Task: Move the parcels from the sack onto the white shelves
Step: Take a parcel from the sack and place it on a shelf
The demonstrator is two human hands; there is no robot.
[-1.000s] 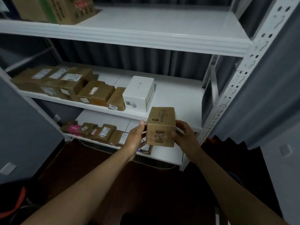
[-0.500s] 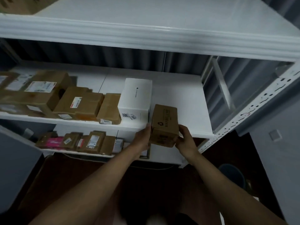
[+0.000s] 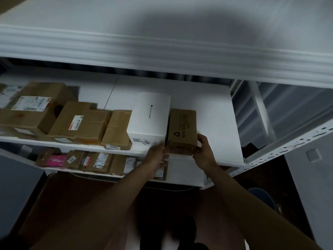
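head / middle shelf (image 3: pixel 216 123): brown parcel (image 3: pixel 182 129) just beside white box (image 3: pixel 149 120), at its 3 o'clock; cartons at its 9 o'clock.
head / hands: left hand (image 3: pixel 157 156) and right hand (image 3: pixel 203 152) grip the parcel's near end.

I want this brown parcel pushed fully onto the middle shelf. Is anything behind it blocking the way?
Nothing visible does. The brown parcel, held by the left hand and right hand, has bare middle shelf behind it. The white box sits close beside its left.
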